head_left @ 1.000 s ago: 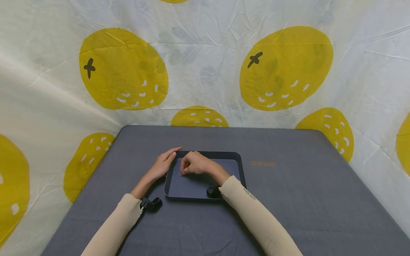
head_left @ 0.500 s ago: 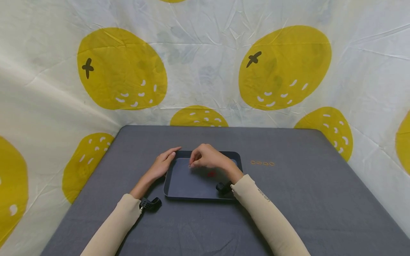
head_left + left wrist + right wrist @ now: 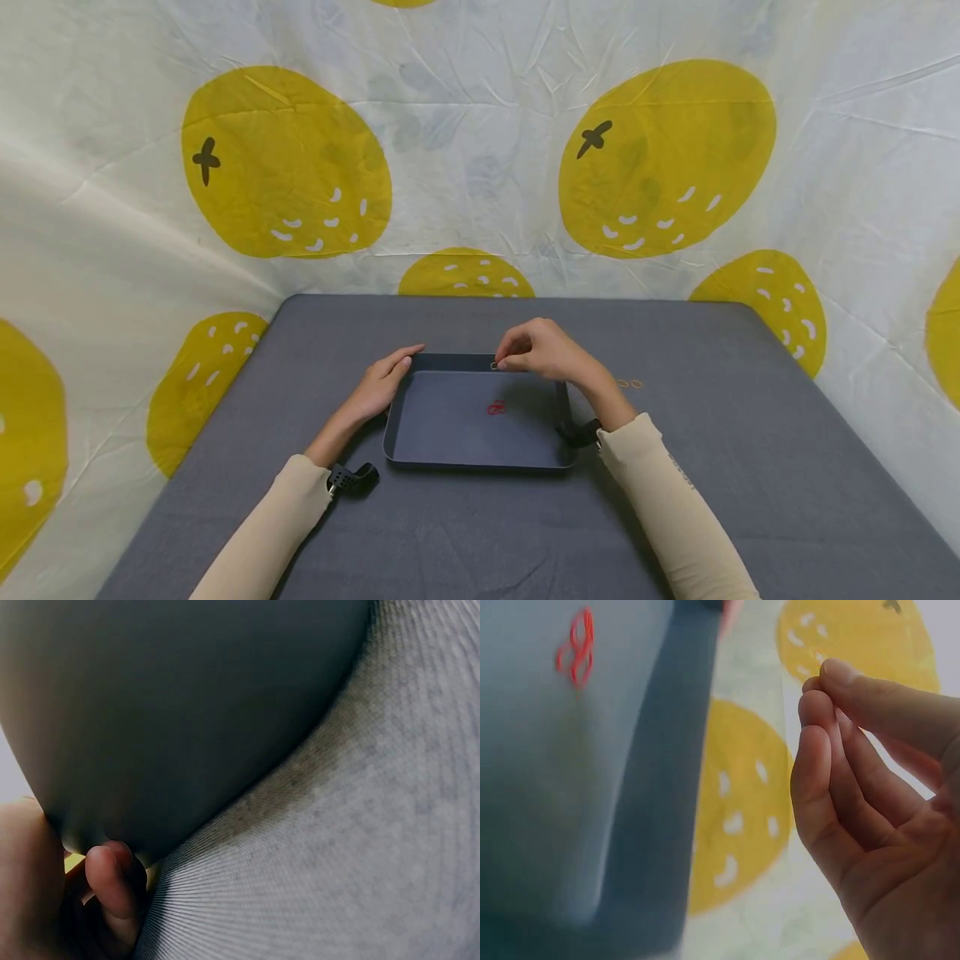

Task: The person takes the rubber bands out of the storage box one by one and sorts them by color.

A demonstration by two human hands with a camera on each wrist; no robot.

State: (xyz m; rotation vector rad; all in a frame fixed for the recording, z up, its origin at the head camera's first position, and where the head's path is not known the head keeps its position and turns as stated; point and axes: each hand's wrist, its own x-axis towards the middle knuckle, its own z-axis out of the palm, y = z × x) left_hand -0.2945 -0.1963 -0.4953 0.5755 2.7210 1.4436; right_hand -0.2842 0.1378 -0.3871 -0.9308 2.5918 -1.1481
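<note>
The dark grey rectangular tray [image 3: 480, 463] lies on the table with a small cluster of red rubber bands [image 3: 496, 407] inside. My left hand [image 3: 377, 386] holds its far left corner, thumb at the rim; the left wrist view shows fingers [image 3: 112, 881] against its outer wall. Above the far right part of the tray, my right hand [image 3: 546, 350] pinches a thin yellowish loop, like a rubber band [image 3: 494, 366], between thumb and index finger. To the right of the tray lie orange rubber bands [image 3: 636, 384], some hidden behind the right hand and wrist.
A grey cloth covers the table [image 3: 480, 533]. Behind and beside it hangs a white curtain [image 3: 480, 167] printed with yellow fruit. Each wrist wears a black camera strap, the left one [image 3: 352, 478] just outside the tray.
My right hand has lifted from the tray's left part and moved right with the small loop, uncovering the red rubber bands and covering some orange ones. My left hand has stayed still.
</note>
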